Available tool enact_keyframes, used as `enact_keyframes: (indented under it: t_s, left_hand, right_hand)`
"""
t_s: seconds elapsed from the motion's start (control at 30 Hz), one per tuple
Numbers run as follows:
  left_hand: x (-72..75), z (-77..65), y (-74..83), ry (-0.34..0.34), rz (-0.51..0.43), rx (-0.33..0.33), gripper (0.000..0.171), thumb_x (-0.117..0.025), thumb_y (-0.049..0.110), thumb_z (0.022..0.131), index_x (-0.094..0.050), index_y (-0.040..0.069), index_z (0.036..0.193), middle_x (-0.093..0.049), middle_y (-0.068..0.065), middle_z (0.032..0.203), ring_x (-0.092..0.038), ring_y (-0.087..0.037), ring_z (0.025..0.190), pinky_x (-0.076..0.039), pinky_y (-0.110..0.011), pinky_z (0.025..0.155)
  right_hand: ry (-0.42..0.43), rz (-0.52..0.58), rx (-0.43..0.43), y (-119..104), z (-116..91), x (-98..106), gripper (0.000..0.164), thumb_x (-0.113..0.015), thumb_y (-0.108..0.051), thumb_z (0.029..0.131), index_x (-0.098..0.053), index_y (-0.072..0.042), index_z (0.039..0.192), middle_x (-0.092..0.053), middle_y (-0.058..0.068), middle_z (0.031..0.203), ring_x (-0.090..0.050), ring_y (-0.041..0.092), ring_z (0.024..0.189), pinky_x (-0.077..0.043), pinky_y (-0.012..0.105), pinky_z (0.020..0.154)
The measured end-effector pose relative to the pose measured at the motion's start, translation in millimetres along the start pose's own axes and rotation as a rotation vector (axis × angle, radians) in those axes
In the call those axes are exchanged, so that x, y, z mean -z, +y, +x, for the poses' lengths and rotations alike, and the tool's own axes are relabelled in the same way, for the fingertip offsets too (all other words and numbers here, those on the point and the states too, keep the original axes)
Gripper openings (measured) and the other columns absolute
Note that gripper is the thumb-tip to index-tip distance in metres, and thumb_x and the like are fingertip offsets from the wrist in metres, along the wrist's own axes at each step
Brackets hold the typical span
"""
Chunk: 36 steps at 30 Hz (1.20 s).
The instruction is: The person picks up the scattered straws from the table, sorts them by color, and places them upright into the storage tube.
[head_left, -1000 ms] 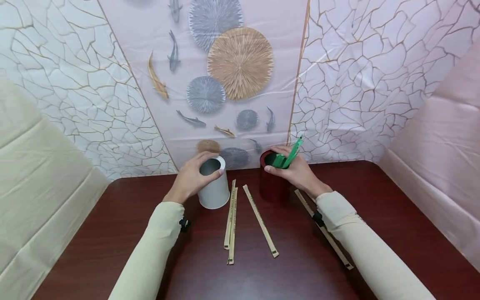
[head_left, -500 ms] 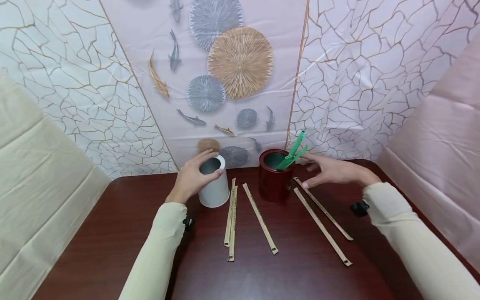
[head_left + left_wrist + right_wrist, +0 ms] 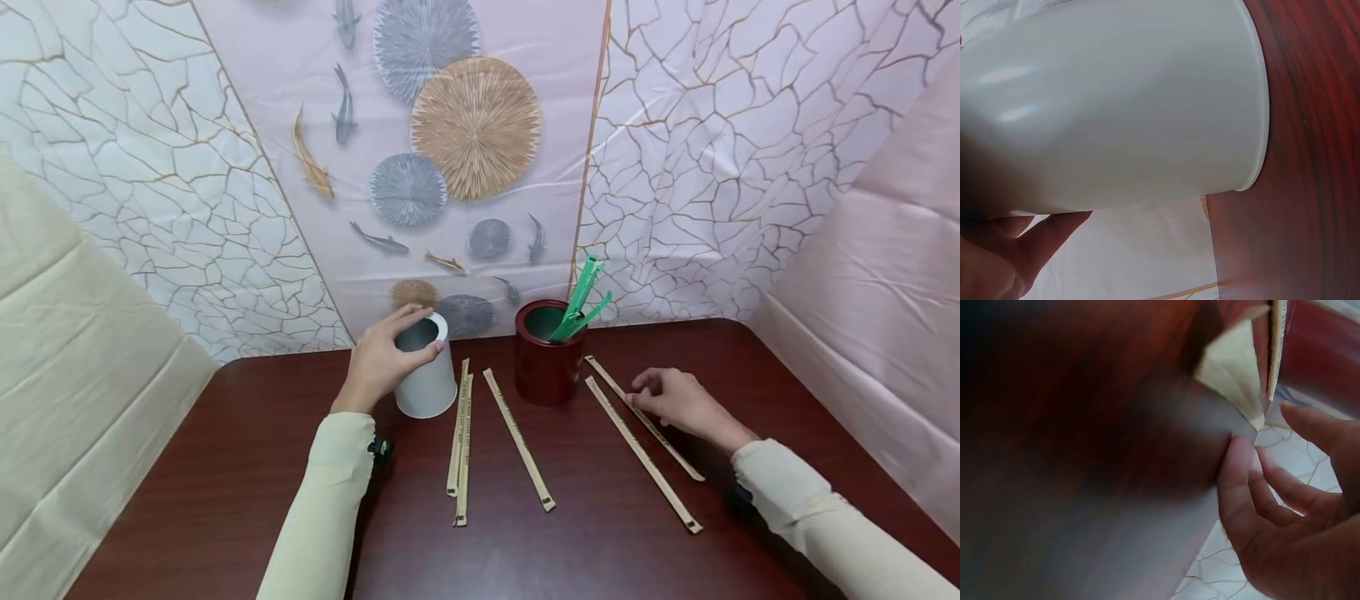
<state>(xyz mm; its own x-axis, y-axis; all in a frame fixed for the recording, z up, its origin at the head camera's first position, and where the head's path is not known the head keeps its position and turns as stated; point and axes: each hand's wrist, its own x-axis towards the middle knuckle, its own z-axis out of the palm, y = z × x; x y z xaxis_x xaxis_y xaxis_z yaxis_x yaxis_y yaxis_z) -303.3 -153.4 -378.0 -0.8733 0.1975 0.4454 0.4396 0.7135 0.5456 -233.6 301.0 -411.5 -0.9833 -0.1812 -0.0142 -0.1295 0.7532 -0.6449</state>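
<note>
On the dark table, the white can is gripped by the left hand; over the flat rightmost stick, the right hand is held narrowly parted. By a shallow pinch, that thin stick could be skidded away.

White cup cropped in left-wrist view, stick lettering illegible

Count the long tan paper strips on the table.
5: two overlapping strips beside the white cylinder, one strip at centre, two strips right of the dark red cylinder, the outer partly hidden by the right hand.
</note>
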Motion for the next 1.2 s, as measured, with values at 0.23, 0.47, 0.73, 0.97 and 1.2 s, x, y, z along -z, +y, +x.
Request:
enact_keyframes:
  t_s: [0.23, 0.47, 0.73, 0.97, 1.2]
  left_hand:
    - [-1.8, -1.1, 2.1, 0.02, 0.001, 0.005, 0.064, -0.076, 0.062, 0.085, -0.069, 0.034, 0.142, -0.058, 0.009, 0.153, -0.056, -0.032, 0.139, -0.048, -0.062, 0.102]
    - [-3.5, -1.0, 3.0, 0.014, -0.002, 0.002, 0.065, -0.075, 0.063, 0.085, -0.069, 0.033, 0.143, -0.059, 0.01, 0.152, -0.057, -0.031, 0.138, -0.049, -0.061, 0.101]
    - [1.0, -0.2, 2.6, -0.002, 0.005, 0.005, 0.067, -0.073, 0.064, 0.086, -0.066, 0.034, 0.145, -0.057, 0.01, 0.154, -0.055, -0.031, 0.141, -0.047, -0.064, 0.102]
    - [2.2, -1.2, 0.5, 0.01, -0.003, 0.007, 0.067, -0.075, 0.063, 0.085, -0.067, 0.033, 0.144, -0.057, 0.01, 0.154, -0.055, -0.029, 0.141, -0.048, -0.062, 0.102]
    - [-0.6, 1.0, 0.5, 0.008, 0.008, -0.004, 0.066, -0.074, 0.063, 0.085, -0.067, 0.034, 0.144, -0.058, 0.012, 0.152, -0.057, -0.026, 0.138, -0.05, -0.059, 0.099]
  right_hand:
    - [0.001, -0.062, -0.07, -8, 4, -6, 0.017, -0.071, -0.011, 0.096, -0.069, 0.004, 0.103, -0.071, 0.008, 0.083, -0.064, 0.017, 0.056, -0.057, 0.035, 0.053]
    - [-0.027, 0.283, -0.17, -10, -7, 9, 0.028, -0.059, -0.005, 0.102, -0.061, 0.017, 0.12, -0.069, 0.012, 0.091, -0.068, 0.017, 0.072, -0.063, 0.038, 0.063]
    - [0.188, 0.745, 0.002, -63, -28, 59, 0.011, -0.053, 0.002, 0.106, -0.055, 0.007, 0.115, -0.068, -0.002, 0.088, -0.068, 0.01, 0.076, -0.064, 0.031, 0.069]
    - [0.346, 0.906, 0.309, -170, -29, 77, 0.006, -0.064, 0.005, 0.098, -0.064, -0.001, 0.101, -0.069, 0.005, 0.094, -0.07, 0.014, 0.081, -0.063, 0.033, 0.066]
    - [0.379, 0.724, 0.41, -253, 7, 51, 0.01, -0.061, 0.005, 0.096, -0.056, 0.001, 0.104, -0.065, 0.011, 0.1, -0.076, 0.016, 0.085, -0.064, 0.033, 0.073]
